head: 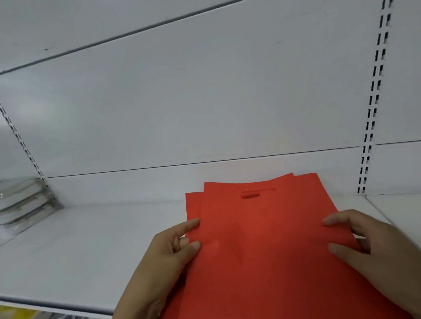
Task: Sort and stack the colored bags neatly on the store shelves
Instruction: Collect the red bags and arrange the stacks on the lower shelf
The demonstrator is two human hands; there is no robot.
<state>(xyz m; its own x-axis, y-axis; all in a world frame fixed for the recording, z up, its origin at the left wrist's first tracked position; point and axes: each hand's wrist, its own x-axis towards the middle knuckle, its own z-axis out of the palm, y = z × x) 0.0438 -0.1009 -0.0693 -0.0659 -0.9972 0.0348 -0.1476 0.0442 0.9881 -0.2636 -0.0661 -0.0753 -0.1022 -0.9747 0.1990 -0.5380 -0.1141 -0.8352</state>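
**shelfwatcher:** ok so where were the bags (267, 241) at that point?

**tote_nerd:** Red ones, a small stack, lying flat on the white shelf (88, 247), right of the middle. The handle cutouts pointed at the far back panel (202, 100) and the near end hung out past the shelf's front edge toward the camera. The stack wasn't squared up: you could see at least three layers fanned out at the far corners, extra edges peeking out on the far left and far right.

**shelfwatcher:** and the hands? actually gripping or just resting?

**tote_nerd:** Both were on it. The left hand (165, 261) was at the left edge, thumb and index on top of the red fabric, the other fingers curled at or under the edge, so it looked like a pinch on that side. The right hand (374, 244) was at the right edge, thumb lying on top and the fingers bent round the edge, pinching too. Neither was clenched tight, more of a loose hold on each side.

**shelfwatcher:** anything else on there?

**tote_nerd:** A blurry pile of clear packs (17, 202) at the far left of the shelf, well apart from the bags. Slotted uprights (372, 106) ran up the back on both sides. Below the front edge at the near left there was something yellow and white, too blurred to tell what.
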